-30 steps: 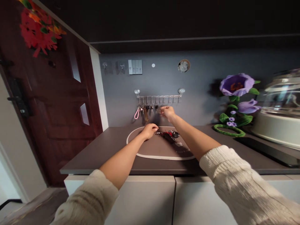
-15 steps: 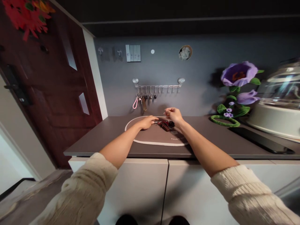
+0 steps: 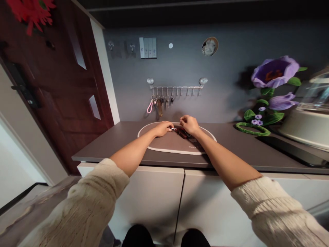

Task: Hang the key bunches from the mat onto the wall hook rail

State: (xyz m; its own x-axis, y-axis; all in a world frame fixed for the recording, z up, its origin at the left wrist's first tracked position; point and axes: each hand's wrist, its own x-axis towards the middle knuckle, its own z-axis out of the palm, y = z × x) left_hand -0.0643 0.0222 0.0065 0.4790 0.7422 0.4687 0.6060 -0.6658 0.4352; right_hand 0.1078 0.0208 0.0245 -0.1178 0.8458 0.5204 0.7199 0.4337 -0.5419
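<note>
A brown oval mat (image 3: 164, 145) with a pale rim lies on the dark counter. On it rests a bunch of keys (image 3: 182, 133) with a dark red-brown fob, partly covered by my hands. My left hand (image 3: 162, 129) is closed at the left end of the bunch, its fingertips on a shiny metal piece. My right hand (image 3: 190, 125) is just above the bunch's right side, thumb and fingers pinched together. Whatever is between them is too small to make out.
Behind the mat, a wall-mounted hook rail (image 3: 177, 88) holds several keys and a pink strap loop (image 3: 149, 106). To the right stand purple fabric flowers (image 3: 275, 73), a black phone-like slab (image 3: 290, 151) and a clear-domed appliance (image 3: 308, 123). A dark red door (image 3: 69, 103) is at the left.
My view has tilted down slightly, so the wall and counter sit higher in the picture. Both hands stay at the keys, with the left fingers more curled around the metal piece.
</note>
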